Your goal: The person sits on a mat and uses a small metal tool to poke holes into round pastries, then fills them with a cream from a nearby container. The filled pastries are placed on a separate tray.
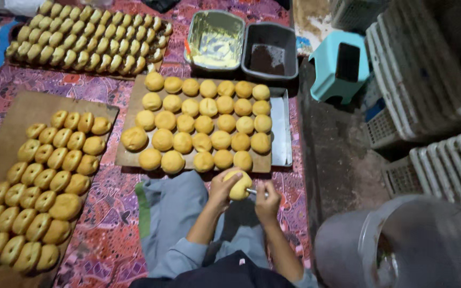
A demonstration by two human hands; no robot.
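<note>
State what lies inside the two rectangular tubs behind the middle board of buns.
The left tub holds a pale yellow spread smeared over its walls. The dark tub holds a dark brown filling, partly scraped away. Neither tub's bottom under these fillings can be seen.

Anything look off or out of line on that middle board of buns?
One bun on the middle board sits left of its row, out past the grid. Nothing looks spilled or damaged. The left hand holds another bun.

both forearms angled inward over lap — left hand [223, 188] cupped, right hand [267, 198] pinched shut.
</note>
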